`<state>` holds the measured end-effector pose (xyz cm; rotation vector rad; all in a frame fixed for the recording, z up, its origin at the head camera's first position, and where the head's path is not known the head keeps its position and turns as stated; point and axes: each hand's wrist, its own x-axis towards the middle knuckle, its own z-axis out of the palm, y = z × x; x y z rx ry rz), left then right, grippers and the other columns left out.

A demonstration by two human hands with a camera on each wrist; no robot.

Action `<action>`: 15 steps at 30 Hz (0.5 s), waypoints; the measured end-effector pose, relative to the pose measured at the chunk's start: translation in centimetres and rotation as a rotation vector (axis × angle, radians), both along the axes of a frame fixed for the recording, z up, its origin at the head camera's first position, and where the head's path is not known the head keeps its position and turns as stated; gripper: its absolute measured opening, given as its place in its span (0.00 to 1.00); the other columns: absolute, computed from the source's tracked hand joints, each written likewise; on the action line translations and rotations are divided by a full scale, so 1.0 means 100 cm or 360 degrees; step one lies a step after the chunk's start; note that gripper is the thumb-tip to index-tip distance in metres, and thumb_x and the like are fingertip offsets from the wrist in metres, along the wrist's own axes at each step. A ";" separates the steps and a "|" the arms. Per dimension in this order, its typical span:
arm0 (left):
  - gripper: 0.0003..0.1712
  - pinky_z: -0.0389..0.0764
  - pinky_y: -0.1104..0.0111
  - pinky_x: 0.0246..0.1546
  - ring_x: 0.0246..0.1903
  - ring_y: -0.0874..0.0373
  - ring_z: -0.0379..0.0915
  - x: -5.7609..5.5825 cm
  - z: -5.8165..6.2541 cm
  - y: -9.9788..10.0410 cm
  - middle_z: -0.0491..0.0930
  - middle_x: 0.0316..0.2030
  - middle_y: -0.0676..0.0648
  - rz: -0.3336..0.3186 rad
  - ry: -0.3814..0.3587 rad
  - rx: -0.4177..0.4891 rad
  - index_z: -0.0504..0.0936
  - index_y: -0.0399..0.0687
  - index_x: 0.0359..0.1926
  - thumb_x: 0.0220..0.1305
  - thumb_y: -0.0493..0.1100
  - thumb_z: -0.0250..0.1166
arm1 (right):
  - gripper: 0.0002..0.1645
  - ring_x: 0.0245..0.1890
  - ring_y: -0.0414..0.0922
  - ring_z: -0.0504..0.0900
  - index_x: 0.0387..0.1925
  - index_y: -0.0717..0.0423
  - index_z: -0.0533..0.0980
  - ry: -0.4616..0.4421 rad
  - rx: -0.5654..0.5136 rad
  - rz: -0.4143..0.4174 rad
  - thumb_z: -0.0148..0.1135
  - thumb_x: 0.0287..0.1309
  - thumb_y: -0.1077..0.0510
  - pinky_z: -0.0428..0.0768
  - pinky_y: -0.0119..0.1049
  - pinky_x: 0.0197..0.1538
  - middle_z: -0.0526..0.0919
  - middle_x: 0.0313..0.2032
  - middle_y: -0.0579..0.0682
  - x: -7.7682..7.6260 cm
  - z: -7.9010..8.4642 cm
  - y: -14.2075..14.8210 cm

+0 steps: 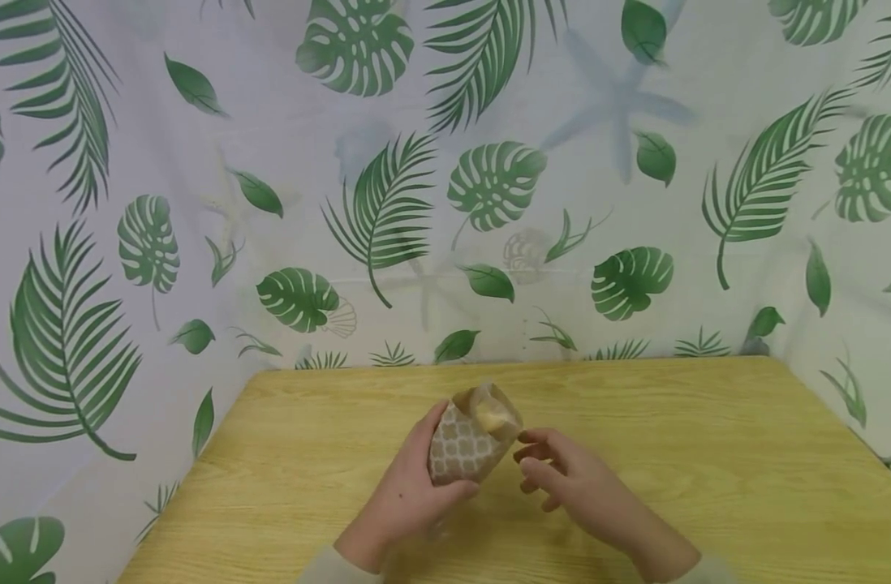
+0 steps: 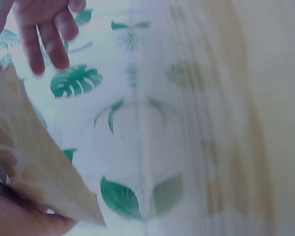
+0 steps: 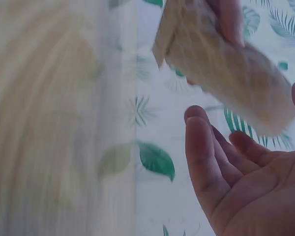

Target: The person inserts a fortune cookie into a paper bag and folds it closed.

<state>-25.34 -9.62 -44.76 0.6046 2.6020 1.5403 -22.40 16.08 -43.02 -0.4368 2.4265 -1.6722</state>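
Note:
A brown paper bag (image 1: 460,448) with a white lattice print is gripped in my left hand (image 1: 409,491), thumb at the near side and fingers behind it. The bag tilts with its open mouth up and to the right. Inside the mouth a pale yellowish thing (image 1: 493,417) shows, perhaps a piece of bread; most of it is hidden by the paper. My right hand (image 1: 573,478) is just right of the bag, fingers loosely bent and holding nothing. In the right wrist view the bag (image 3: 231,69) hangs above the right hand (image 3: 250,182), with a gap between them.
Under the hands lies a wood-grain table (image 1: 307,438). A white cloth backdrop (image 1: 482,324) printed with green leaves rises behind its far edge and along both sides.

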 end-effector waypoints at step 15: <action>0.60 0.68 0.47 0.64 0.67 0.51 0.60 0.021 0.004 0.019 0.53 0.75 0.49 0.0027 0.0236 -0.0171 0.47 0.60 0.81 0.57 0.57 0.75 | 0.29 0.36 0.46 0.85 0.56 0.61 0.74 0.0136 0.0076 -0.0067 0.59 0.71 0.41 0.85 0.44 0.34 0.82 0.41 0.50 0.017 0.001 -0.020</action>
